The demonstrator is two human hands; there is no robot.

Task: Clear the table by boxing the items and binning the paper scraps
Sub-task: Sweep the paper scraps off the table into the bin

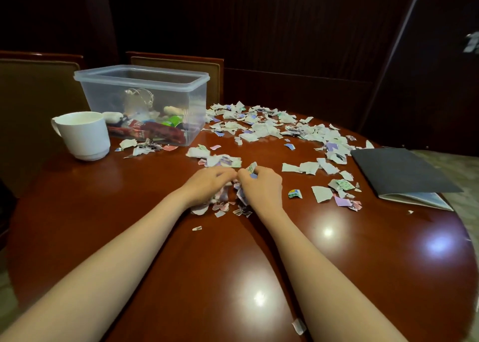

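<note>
Torn white-and-purple paper scraps (259, 129): strewn over centre and upper right of glossy red-brown wooden table (90, 186) | left hand (207, 183), right hand (261, 186): fingers curled round one gathered heap, frame centre | technique: compress heap firmly, lift both together, lest strays fall.

Head-worn view, forward and down, close over the table (337, 251).

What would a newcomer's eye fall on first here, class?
Torn paper scraps litter the far and right parts of the glossy brown table. At centre, the left hand and right hand gather a heap of them; a clear plastic box holding items stands far left.
</note>
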